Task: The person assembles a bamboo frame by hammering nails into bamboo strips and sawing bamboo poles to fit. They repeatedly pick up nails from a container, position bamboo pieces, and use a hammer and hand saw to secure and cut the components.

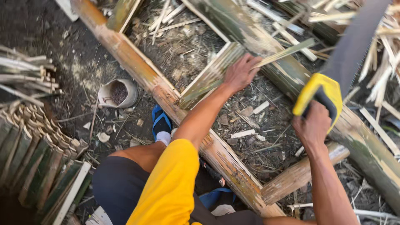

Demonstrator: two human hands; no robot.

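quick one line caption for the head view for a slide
Left hand steadies a split bamboo strip while the right hand holds a yellow-handled saw over a bamboo pole.

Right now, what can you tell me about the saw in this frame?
The saw has a yellow handle with a black inner grip and a long dark grey blade that runs up and right out of the picture, small teeth along its right edge. The right hand grips the handle, holding the saw over the thick green-brown bamboo pole.
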